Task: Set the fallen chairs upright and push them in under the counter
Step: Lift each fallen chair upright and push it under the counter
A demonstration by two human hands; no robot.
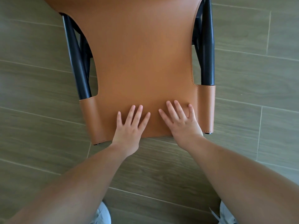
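Now | chair [142, 62] long axis runs away from camera | both hands flat on backrest

Floor [242, 62] is all you really get here, wood-look planks in a muted grey-green with visible grain. Thin pale grout lines run at a slight diagonal from left to right, with short cross joints on the right side. Light is soft and even, a bit brighter toward the near right.
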